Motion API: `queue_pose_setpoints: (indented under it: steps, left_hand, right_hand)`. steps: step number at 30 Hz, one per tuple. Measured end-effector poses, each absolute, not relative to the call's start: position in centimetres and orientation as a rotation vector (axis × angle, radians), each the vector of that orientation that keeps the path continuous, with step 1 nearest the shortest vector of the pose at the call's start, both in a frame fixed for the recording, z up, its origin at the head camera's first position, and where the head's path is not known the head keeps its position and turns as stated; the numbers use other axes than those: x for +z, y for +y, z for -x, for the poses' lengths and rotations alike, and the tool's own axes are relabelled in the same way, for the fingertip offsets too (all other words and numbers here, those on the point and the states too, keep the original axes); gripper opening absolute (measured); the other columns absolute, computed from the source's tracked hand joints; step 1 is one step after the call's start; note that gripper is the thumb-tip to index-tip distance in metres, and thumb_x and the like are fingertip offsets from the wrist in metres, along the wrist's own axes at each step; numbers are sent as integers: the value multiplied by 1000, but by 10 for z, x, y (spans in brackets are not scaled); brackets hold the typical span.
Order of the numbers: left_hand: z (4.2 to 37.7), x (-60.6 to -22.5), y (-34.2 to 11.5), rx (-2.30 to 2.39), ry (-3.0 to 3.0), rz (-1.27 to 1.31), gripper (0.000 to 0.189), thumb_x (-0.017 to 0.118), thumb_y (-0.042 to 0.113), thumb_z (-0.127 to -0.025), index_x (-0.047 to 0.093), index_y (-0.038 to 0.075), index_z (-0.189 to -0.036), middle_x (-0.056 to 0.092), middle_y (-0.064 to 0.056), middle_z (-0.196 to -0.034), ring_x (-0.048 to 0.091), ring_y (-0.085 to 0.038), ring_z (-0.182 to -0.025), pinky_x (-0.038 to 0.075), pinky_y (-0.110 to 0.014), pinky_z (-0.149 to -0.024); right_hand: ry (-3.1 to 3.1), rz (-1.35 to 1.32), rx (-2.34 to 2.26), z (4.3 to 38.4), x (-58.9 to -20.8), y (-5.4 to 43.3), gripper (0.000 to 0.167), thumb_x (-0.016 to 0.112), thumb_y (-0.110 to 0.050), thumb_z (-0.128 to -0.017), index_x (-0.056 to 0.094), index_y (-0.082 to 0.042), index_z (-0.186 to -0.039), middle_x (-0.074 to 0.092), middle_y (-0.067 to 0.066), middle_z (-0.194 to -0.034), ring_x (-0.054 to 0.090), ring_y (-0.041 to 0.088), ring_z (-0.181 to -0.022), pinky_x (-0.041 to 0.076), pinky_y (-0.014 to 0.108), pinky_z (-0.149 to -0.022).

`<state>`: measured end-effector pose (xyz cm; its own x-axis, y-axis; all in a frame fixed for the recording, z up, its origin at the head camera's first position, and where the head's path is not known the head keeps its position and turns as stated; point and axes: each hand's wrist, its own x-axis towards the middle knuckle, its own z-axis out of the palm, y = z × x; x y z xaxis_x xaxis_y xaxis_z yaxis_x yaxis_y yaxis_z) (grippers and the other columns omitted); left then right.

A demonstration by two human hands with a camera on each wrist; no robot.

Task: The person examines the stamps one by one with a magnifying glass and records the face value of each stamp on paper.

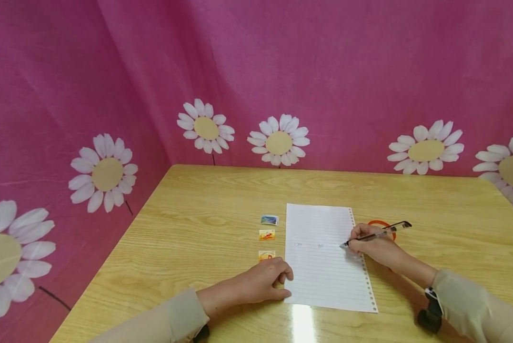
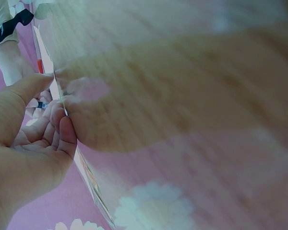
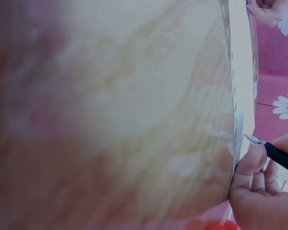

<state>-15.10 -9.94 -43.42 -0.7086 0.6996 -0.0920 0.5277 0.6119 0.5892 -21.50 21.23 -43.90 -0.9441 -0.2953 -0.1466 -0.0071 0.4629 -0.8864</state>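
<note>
A lined sheet of loose-leaf paper [image 1: 320, 281] lies on the table, its punched holes along the right edge. The handwritten figures on it look like 120 and 80. My right hand [image 1: 376, 245] pinches a black pen [image 1: 387, 229], whose tip [image 3: 249, 138] is at the page, right of the second figure. At the sheet's lower left edge rests my left hand [image 1: 262, 281], fingers loosely bent, the thumb touching the paper. Left of the sheet, three small picture cards stand in a column: a blue one [image 1: 269, 219], a yellow one [image 1: 266, 235] and another yellow one [image 1: 266, 256] partly behind the left hand.
An orange-red ring [image 1: 378, 222] lies on the wooden table [image 1: 205, 214], partly hidden by the right hand and pen. A pink curtain [image 1: 325, 71] with large white daisies hangs along the table's far and left sides. Dark wrist devices show at both cuffs.
</note>
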Motion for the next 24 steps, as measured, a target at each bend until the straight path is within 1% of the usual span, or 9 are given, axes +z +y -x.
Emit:
queue_pose_setpoints:
  steps: [4,12,16,24]
  left_hand:
    - [152,-434,-99,772,2533,-1020,22,72,16,-89,61,5,-105,52,1,-86,39,1,-74,39,-11,-72]
    - [153,-433,-99,737,2554,-1029,21,72,17,-89,62,5,-105,53,1,-86,39,1,-76,39,-12,-74]
    - [152,-433,-99,742,2549,-1019,21,72,16,-89,62,5,-105,52,1,-86,39,1,-76,39,-12,-74]
    - [151,-433,-100,756,2536,-1018,21,72,15,-89,62,5,-105,53,0,-87,38,1,-74,39,-11,-73]
  right_hand:
    - [2424,292,-1456,216,-438,214,18,64,-9,-85,51,1,-95,51,-2,-76,49,6,-66,43,22,-60]
    - [2401,360,-1442,217,-436,217,18,64,-8,-86,51,2,-94,51,-2,-75,50,6,-66,42,21,-60]
    - [2382,378,-1456,217,-435,217,19,64,-8,-85,51,3,-94,52,-3,-75,50,5,-66,43,21,-60]
    - [2380,337,-1487,217,-439,219,14,61,-7,-87,51,3,-92,54,-2,-74,53,7,-68,49,23,-63]
